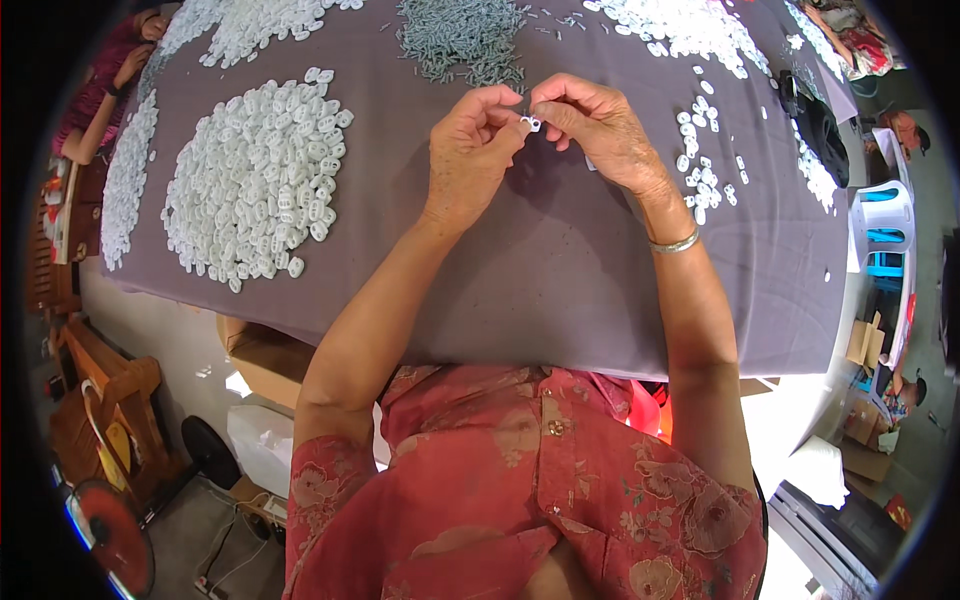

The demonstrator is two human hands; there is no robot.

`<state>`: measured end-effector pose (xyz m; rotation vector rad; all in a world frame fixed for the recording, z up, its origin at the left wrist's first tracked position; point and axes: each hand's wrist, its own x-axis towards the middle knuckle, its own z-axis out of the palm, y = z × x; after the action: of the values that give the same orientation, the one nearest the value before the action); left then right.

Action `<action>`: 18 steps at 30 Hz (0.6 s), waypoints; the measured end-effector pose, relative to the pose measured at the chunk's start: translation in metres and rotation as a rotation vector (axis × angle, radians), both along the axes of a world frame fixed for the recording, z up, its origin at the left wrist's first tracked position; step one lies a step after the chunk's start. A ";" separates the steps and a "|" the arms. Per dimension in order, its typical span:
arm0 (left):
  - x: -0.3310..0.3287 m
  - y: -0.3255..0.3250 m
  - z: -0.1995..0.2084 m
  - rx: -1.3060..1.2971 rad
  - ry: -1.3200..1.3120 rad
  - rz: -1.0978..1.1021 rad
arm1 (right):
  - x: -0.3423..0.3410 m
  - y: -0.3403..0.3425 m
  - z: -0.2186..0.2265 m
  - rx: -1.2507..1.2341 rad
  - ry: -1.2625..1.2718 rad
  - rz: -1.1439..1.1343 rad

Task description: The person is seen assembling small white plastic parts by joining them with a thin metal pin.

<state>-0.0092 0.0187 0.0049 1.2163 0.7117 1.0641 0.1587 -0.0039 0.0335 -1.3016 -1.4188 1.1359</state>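
My left hand [470,150] and my right hand [597,125] meet above the grey cloth-covered table [560,290], fingertips pinched together on one small white plastic piece [531,122]. A silver bangle sits on my right wrist. A large heap of the same white pieces [262,175] lies to the left of my left hand. A pile of small grey-green parts [465,38] lies just beyond my hands. Scattered white pieces [703,165] lie to the right of my right hand.
More white heaps lie along the far edge [690,25] and the left edge [128,180]. Another person's arm [105,100] rests at the far left corner. Cardboard boxes [265,360] and a fan [115,530] stand below the table; a dark object [822,130] lies at right.
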 end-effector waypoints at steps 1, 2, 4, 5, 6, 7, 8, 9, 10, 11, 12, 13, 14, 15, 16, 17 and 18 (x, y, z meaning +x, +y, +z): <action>0.000 0.000 0.000 0.005 0.004 0.000 | 0.000 0.000 0.001 -0.004 0.005 0.010; 0.000 0.000 0.000 0.005 0.005 -0.001 | 0.001 -0.001 0.001 -0.007 0.010 0.019; 0.000 0.000 0.000 0.006 0.011 -0.021 | 0.001 0.000 -0.001 -0.006 0.002 0.026; 0.000 0.000 0.000 0.005 0.011 -0.021 | 0.001 0.000 -0.001 -0.005 -0.006 0.034; 0.000 -0.001 -0.001 0.014 0.013 -0.023 | 0.001 0.000 -0.001 -0.006 -0.007 0.034; 0.000 -0.001 -0.002 0.023 0.014 -0.026 | 0.000 0.000 0.000 -0.008 -0.026 0.040; 0.000 -0.001 -0.001 0.025 0.015 -0.025 | 0.000 -0.001 0.002 -0.005 -0.043 0.047; 0.001 -0.002 0.000 0.032 0.022 -0.020 | 0.000 -0.002 0.003 -0.004 -0.042 0.047; 0.001 -0.002 0.001 0.039 0.028 -0.014 | 0.000 -0.002 0.004 -0.003 -0.056 0.047; 0.001 -0.002 0.001 0.038 0.028 -0.014 | 0.000 -0.002 0.004 -0.004 -0.069 0.047; 0.001 -0.003 0.001 0.043 0.037 -0.013 | 0.000 -0.002 0.004 -0.005 -0.069 0.047; 0.001 -0.003 0.000 0.049 0.045 -0.012 | 0.000 -0.003 0.005 0.017 -0.119 0.049; 0.001 -0.003 -0.001 0.048 0.045 -0.012 | 0.000 -0.004 0.006 0.041 -0.169 0.052; 0.001 -0.003 -0.003 0.059 0.067 -0.009 | -0.001 -0.004 0.007 0.041 -0.169 0.052; 0.001 -0.003 -0.004 0.070 0.090 -0.006 | -0.001 -0.004 0.009 0.086 -0.228 0.065; 0.002 -0.003 -0.005 0.071 0.089 -0.006 | -0.002 -0.005 0.010 0.132 -0.288 0.077; 0.002 -0.004 -0.005 0.065 0.089 -0.006 | -0.002 -0.005 0.010 0.132 -0.289 0.077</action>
<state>-0.0070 0.0150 0.0002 1.3278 0.7460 1.0399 0.1570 -0.0088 0.0439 -1.3658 -1.7371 0.9116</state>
